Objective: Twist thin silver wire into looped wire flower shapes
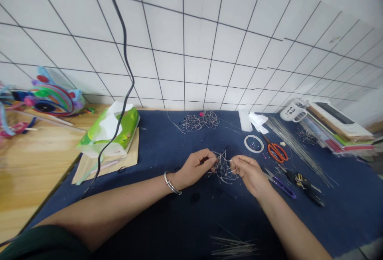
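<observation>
Between my two hands, just above the dark blue cloth (167, 136), hangs a tangled ball of thin wire (223, 168). My left hand (199, 168), with a silver bangle on its wrist, is closed on the ball's left side. On the right, the thumb and fingers of my right hand (247, 172) pinch a wire loop at the ball's edge. Two similar wire tangles (200, 121) lie farther back, a small pink piece between them. A bundle of loose straight wires (235, 247) lies at the near edge.
Right of my hands lie orange-handled scissors (277, 153), purple snips (283, 187), black pliers (306, 188), a ring-shaped dish of beads (253, 144) and long straight wires (296, 148). A mug (295, 110) stands beside stacked books (341, 122). At left, a black cable (124, 40) hangs before a green tissue pack (128, 132).
</observation>
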The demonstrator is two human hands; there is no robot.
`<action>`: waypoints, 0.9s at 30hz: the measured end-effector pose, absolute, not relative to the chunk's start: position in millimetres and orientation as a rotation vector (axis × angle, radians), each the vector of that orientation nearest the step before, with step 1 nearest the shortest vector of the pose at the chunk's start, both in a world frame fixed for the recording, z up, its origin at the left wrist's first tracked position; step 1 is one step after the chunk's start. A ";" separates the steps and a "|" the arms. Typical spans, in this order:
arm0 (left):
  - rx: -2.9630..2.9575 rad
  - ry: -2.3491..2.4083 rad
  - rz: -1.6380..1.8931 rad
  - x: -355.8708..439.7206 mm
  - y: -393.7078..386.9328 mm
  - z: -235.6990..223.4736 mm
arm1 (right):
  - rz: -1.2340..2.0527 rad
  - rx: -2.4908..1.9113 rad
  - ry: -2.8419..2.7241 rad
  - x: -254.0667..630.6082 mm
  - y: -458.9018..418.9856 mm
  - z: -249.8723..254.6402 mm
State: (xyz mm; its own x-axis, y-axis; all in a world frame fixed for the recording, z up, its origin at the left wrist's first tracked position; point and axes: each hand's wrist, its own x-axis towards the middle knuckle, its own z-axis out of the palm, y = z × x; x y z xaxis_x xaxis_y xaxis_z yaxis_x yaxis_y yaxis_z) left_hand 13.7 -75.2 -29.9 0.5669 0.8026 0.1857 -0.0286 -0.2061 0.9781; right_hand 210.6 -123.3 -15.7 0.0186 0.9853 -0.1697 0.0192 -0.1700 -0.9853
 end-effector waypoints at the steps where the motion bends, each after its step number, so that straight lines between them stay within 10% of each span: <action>1: 1.605 0.668 0.876 13.6 -74.6 -30.1 | 1.328 -1.345 -1.119 211.9 -122.9 -15.4; 13: 1.600 0.694 0.859 12.8 -74.5 -29.1 | 1.224 -1.388 -1.310 221.9 -121.4 -11.0; 22: 1.553 0.655 0.819 13.1 -77.3 -29.8 | 0.108 -1.645 -1.787 215.6 -128.2 -12.7; 27: 1.551 0.625 0.800 13.0 -78.6 -28.4 | 0.040 -1.621 -1.841 215.5 -129.2 -11.7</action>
